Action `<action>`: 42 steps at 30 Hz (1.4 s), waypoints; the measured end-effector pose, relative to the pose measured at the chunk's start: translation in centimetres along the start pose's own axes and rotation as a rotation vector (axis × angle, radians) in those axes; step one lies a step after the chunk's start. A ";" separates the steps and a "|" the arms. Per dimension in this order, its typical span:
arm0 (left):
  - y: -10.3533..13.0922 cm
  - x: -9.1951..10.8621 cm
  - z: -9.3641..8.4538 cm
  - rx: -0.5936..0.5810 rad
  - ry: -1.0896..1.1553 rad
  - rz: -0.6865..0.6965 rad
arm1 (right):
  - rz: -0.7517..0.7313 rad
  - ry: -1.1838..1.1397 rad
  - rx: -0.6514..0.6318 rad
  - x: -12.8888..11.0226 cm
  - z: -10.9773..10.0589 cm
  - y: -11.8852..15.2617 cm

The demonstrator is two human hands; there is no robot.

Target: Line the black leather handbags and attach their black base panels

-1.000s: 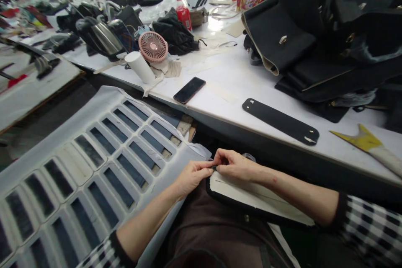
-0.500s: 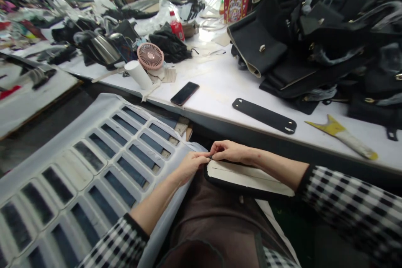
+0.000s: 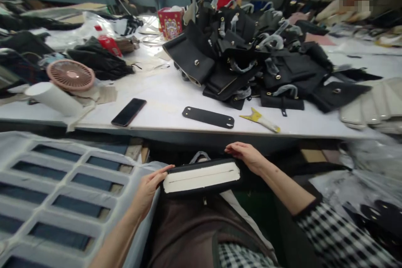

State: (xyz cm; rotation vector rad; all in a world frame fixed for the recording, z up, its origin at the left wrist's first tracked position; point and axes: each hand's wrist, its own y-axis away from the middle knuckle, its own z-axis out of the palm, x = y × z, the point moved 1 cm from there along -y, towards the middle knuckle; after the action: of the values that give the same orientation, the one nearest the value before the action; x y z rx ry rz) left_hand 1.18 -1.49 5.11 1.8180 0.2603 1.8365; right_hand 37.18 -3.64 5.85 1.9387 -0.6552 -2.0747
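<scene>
A black handbag (image 3: 201, 188) lies across the lap, its cream-coloured bottom panel facing up with a thin dark line along the middle. Part of a pale handle loop (image 3: 200, 156) shows beyond its far edge. My left hand (image 3: 149, 186) grips the left end of the bag, fingers stretched along the far corner. Off the bag's right end, my right hand (image 3: 248, 158) hovers with loosely bent fingers and holds nothing that I can see. On the table ahead lie a black strap piece (image 3: 207, 117) and a yellow-and-white tool (image 3: 260, 120).
A heap of black handbags (image 3: 238, 58) covers the table's middle. A phone (image 3: 129, 112), a pink fan (image 3: 70, 75) and a white roll (image 3: 53, 98) sit at left. Below left is a white slotted frame (image 3: 63, 184). Pale panels (image 3: 373, 104) lie at right; other people stand beyond.
My view has swung right. My right hand has left the bag's left corner and moved to beyond its right end. My left hand stays at the left end.
</scene>
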 end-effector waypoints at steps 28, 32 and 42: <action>2.3 -4.0 4.1 0.248 0.162 0.290 | -0.400 -0.211 0.267 7.6 3.8 5.7; 1.9 -4.0 4.4 0.342 -0.072 0.430 | -0.505 0.024 0.391 7.8 4.4 5.3; 2.8 -2.5 3.9 0.338 -0.874 0.681 | -0.718 0.995 0.256 5.2 4.3 6.6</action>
State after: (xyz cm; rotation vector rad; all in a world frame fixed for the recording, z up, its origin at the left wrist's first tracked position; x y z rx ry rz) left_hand 4.21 -6.00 4.59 3.0078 -0.4529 1.1871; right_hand 31.50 -11.02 4.46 3.2499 0.0320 -0.9426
